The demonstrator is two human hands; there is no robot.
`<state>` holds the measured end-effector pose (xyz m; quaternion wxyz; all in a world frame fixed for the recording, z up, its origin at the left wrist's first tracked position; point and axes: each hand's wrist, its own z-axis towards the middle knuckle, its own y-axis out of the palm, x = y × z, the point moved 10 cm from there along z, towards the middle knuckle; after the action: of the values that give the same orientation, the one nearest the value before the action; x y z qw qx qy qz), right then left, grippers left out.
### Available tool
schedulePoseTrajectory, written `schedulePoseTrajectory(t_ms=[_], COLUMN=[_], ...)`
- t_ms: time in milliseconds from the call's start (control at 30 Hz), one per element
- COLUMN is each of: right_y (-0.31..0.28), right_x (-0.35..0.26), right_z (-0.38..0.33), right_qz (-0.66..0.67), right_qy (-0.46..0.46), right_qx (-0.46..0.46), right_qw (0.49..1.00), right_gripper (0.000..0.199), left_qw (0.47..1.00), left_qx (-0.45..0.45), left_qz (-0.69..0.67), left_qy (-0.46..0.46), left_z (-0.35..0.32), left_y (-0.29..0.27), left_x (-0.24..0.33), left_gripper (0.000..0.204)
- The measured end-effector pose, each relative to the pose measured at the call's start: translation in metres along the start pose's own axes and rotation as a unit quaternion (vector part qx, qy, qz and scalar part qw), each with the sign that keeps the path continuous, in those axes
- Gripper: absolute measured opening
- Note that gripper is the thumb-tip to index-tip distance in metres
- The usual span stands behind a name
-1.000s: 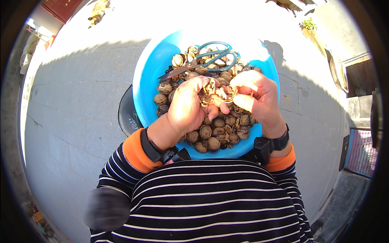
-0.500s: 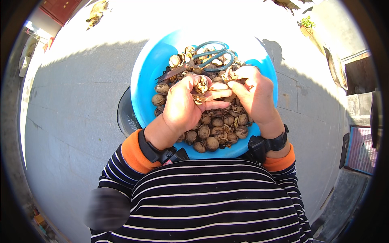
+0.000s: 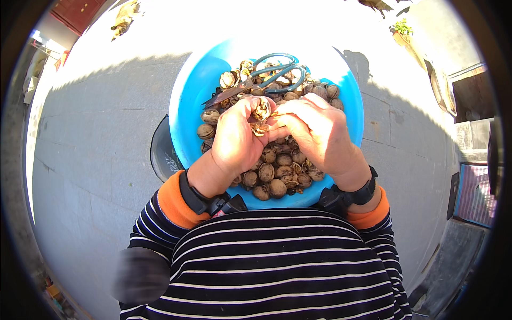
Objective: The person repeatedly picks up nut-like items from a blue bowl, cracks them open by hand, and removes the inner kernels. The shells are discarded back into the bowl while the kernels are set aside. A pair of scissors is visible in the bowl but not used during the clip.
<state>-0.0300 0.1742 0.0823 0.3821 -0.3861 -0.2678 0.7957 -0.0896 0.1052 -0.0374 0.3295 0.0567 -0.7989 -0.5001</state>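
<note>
A cracked walnut (image 3: pixel 262 108) with its broken inside showing rests in the fingers of my left hand (image 3: pixel 233 136), which is cupped and palm up. A loose broken piece (image 3: pixel 260 128) lies on that palm. My right hand (image 3: pixel 325 136) is curled over from the right, its fingertips drawn together against the walnut's edge; what they pinch is hidden. Under both hands, the blue basin (image 3: pixel 184 90) holds many walnuts (image 3: pixel 277 188), some whole, some broken. Scissors (image 3: pixel 245 85) with green looped handles lie on the nuts at the far side, blades toward the left.
A dark container (image 3: pixel 161 152) stands partly beneath the basin's left side. On the sunlit paving at far left lies a tan animal (image 3: pixel 124 20). A green plant (image 3: pixel 404 28) and a striped panel (image 3: pixel 474 194) are along the right side.
My right hand has moved left from over the basin's right part to the walnut in my left hand. The shell piece it held is out of sight. My left hand stays nearly still.
</note>
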Motion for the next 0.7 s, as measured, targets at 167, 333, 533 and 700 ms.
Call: schedulePoseTrajectory(t_ms=[167,333,533,700], right_y=[0.021,0.002,-0.081,-0.092], right_x=[0.005,0.011,-0.076,-0.116], right_z=[-0.007,0.003,0.009,0.010], right_qz=[0.012,0.115,0.509,0.556], right_qy=[0.000,0.095,-0.024,-0.071], right_qx=[-0.012,0.029,-0.032,-0.106], right_qw=[1.000,0.988,0.860,0.821], right_gripper=[0.002,0.003,0.009,0.012], left_qw=[0.998,0.994,0.992,0.989], left_qx=[0.037,0.104,0.062,0.034], left_qz=[0.051,0.022,0.104,0.128], left_qy=[0.009,0.015,0.033,0.064], left_z=[-0.003,-0.007,-0.009,-0.009], left_y=[-0.003,-0.004,-0.004,0.001], left_x=[-0.001,-0.002,0.010,0.015], left_gripper=[0.028,0.029,0.029,0.025])
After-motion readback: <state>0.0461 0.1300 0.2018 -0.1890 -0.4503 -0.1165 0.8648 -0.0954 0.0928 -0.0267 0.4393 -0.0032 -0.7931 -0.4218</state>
